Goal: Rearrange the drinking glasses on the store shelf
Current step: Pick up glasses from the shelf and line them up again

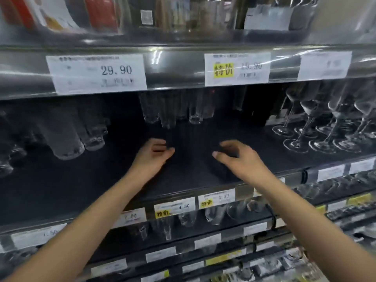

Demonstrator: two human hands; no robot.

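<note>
While both hands hang loosely curled, holding nothing that shows, the left hand [154, 151] and right hand [236, 157] flank a bare patch of shelf [122, 180] at frame centre. The drinking glasses [173, 110] stand just behind, upper centre. Best grip one low and steer clear of the wine glasses [325, 127] at right.

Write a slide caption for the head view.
Over the dark shelf, the left hand and right hand reach between tumblers at back and left and stemmed glasses at right.
</note>
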